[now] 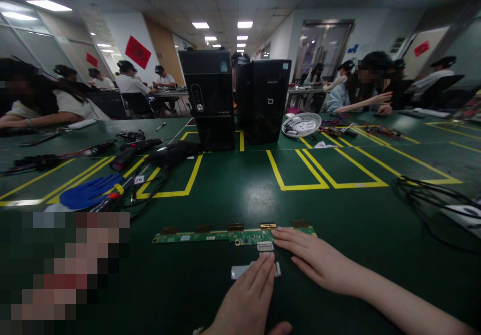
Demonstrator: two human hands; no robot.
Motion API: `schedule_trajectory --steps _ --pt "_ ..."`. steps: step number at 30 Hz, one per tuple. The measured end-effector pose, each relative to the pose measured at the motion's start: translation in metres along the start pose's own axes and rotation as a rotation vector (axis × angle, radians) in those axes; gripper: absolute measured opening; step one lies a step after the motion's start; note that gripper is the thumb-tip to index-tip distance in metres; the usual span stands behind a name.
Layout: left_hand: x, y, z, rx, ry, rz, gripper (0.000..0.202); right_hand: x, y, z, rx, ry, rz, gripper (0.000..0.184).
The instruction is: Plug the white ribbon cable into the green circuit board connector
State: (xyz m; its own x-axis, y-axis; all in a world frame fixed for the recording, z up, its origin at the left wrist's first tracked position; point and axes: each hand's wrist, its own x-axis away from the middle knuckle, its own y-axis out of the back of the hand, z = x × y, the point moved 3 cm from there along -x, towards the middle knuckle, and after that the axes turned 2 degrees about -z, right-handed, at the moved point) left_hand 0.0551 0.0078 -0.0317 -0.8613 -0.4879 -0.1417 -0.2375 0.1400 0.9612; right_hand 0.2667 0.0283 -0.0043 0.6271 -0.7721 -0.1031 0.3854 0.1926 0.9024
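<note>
A long, narrow green circuit board [218, 236] lies crosswise on the table, with several copper-brown tabs along its far edge. A pale connector [265, 246] sits at its near edge. My left hand [248, 295] has its fingers stretched out and close together, the thumb apart. Its fingertips rest on a small whitish flat piece just below the connector, partly hidden by them. Beneath these fingers a silvery strip [238, 272] shows. My right hand [319, 262] lies flat with fingers extended, its fingertips touching the right part of the board and covering some of it.
Two black computer towers [215, 99] stand at the far side. To the left lie a blue glove [90, 190], a screwdriver [108, 199] and black cables. A white basket [301, 125] and a black cable coil [421, 199] are rightward. People sit beyond; the lower left is pixelated.
</note>
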Motion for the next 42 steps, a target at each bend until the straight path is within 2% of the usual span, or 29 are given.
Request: schedule_trajectory --steps 11,19,31,42 --pt "0.0017 -0.0009 -0.0008 0.036 0.008 -0.009 0.073 -0.0014 0.0019 0.0015 -0.022 -0.004 -0.011 0.046" --pt "0.0004 -0.0014 -0.0006 0.015 0.016 0.037 0.075 -0.0004 -0.0002 0.0004 -0.003 -0.004 0.007 0.047" --pt "0.0016 -0.0015 -0.0004 0.031 -0.001 0.008 0.079 -0.0015 0.0018 0.0018 -0.005 -0.019 0.014 0.046" --pt "-0.0027 0.0067 -0.0026 0.059 0.041 0.075 0.076 -0.0011 0.0010 0.0015 -0.011 -0.006 0.007 0.046"
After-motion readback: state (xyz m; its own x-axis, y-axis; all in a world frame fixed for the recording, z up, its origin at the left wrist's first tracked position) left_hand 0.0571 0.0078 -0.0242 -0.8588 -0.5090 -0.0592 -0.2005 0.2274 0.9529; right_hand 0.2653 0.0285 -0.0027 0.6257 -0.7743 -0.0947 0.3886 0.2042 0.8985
